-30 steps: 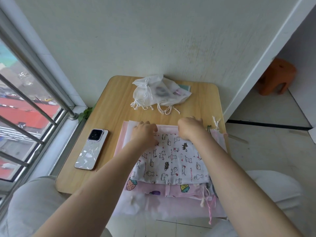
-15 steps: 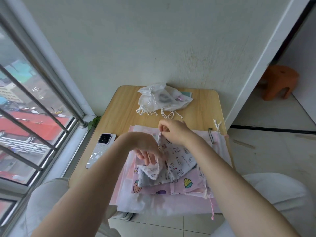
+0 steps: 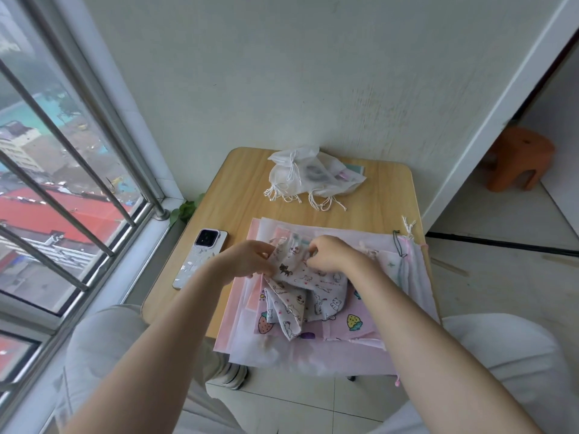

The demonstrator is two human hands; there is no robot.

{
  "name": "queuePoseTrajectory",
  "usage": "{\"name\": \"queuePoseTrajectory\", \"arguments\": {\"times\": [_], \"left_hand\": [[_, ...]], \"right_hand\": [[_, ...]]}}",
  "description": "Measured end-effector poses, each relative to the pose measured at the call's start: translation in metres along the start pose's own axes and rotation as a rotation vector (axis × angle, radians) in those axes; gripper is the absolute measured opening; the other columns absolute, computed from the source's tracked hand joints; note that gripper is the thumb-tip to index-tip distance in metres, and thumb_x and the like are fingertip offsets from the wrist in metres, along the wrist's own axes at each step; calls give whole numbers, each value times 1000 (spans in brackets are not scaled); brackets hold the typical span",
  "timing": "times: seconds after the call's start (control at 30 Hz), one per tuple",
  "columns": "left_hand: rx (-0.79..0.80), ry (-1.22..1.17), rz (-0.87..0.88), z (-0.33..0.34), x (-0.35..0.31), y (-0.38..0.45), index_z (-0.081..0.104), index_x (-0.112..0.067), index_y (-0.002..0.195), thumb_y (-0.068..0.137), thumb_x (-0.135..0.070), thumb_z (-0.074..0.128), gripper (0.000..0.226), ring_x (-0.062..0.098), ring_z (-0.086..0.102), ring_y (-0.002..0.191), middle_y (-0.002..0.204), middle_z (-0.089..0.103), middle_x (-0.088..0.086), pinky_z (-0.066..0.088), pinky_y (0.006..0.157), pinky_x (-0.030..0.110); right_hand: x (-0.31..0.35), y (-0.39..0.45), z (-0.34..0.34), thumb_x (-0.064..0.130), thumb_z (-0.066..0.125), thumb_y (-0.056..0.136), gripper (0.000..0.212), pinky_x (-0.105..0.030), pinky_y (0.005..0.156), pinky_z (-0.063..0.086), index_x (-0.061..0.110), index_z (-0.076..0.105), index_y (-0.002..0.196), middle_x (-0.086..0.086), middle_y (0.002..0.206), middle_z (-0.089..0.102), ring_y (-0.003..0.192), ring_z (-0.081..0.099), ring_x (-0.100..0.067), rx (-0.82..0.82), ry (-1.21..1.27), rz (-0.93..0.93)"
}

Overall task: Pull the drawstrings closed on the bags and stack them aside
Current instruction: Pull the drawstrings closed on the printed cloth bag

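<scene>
Two bare hands meet over a small wooden table (image 3: 238, 195). The left hand (image 3: 250, 260) and right hand (image 3: 329, 255) each pinch the top edge of a cat-print drawstring bag (image 3: 300, 289), lifted and crumpled between them, its lower half drooping toward the person. Under the hands lies a pile of flat pink bags (image 3: 354, 321), one printed with strawberries. Beyond the hands, near the wall, sits a heap of white drawstring bags (image 3: 310, 177) with cords pulled; something dark shows faintly inside one. Left of the left hand lies a phone (image 3: 200, 258).
</scene>
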State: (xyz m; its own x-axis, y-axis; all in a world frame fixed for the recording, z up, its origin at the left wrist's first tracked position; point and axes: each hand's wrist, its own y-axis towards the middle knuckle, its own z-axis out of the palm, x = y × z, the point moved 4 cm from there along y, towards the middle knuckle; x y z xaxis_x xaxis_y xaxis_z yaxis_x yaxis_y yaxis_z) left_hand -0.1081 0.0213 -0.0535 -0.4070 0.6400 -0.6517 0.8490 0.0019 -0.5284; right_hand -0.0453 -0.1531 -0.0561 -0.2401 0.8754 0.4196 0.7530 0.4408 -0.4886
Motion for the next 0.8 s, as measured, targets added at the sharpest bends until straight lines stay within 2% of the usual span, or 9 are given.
{"name": "queuePoseTrajectory", "arguments": {"times": [0.07,0.17,0.23,0.37,0.5,0.6,0.67,0.73,0.8], "left_hand": [[41,-12,-39,2,6,0,50,-28,138,83,-21,70,58,16,59,104,122,61,-1,50,79,25],[44,-209,-41,4,12,4,55,-24,133,78,-51,68,62,19,56,115,126,60,-3,50,94,37],[-69,-419,-55,1,15,11,63,-18,123,77,-63,62,63,22,62,110,120,67,4,52,96,43],[-234,-678,-69,-3,18,19,73,-17,104,72,-58,70,52,28,67,103,105,73,9,52,97,49],[-305,-743,-54,1,17,17,80,-27,85,90,-50,58,32,29,65,105,112,67,13,51,97,49],[-360,-830,-112,2,26,16,80,-22,78,98,-52,40,54,34,63,109,111,69,17,48,99,52],[-391,-930,-153,3,31,13,80,-18,72,101,-48,36,60,33,65,108,105,72,15,49,99,50],[-404,-996,-142,5,34,11,78,-16,69,102,-46,36,62,31,67,102,97,72,13,50,98,48],[-400,-1062,-101,5,35,9,76,-13,70,102,-44,36,60,29,67,92,91,70,13,51,96,46]], "right_hand": [[4,2,4,19,53,84,14,-33,74,41,19,54,70,-2,80,60,79,60,-25,-32,-13,-31],[15,1,2,21,57,85,20,-34,76,42,31,49,69,0,91,57,88,56,-24,-130,58,-130],[25,-2,1,23,59,85,13,-34,73,45,32,53,76,1,94,59,88,57,-22,-158,94,-224],[40,-7,2,22,58,88,3,-39,75,48,24,57,87,-1,90,61,87,58,-22,-198,92,-326],[37,-9,7,22,61,89,3,-31,74,46,24,60,91,2,96,59,89,57,-17,-239,138,-330],[21,-5,8,25,58,92,22,-23,81,43,22,61,114,3,113,53,101,53,-12,-360,294,-255],[1,-4,3,16,50,95,30,-17,75,41,17,55,125,1,119,52,104,52,-12,-494,466,-105],[-20,-3,0,10,43,94,31,-26,77,47,13,56,121,-3,121,58,102,55,-17,-569,559,90],[-32,1,3,16,41,94,28,-33,80,47,10,59,116,-11,114,63,97,57,-21,-466,502,210]]}}
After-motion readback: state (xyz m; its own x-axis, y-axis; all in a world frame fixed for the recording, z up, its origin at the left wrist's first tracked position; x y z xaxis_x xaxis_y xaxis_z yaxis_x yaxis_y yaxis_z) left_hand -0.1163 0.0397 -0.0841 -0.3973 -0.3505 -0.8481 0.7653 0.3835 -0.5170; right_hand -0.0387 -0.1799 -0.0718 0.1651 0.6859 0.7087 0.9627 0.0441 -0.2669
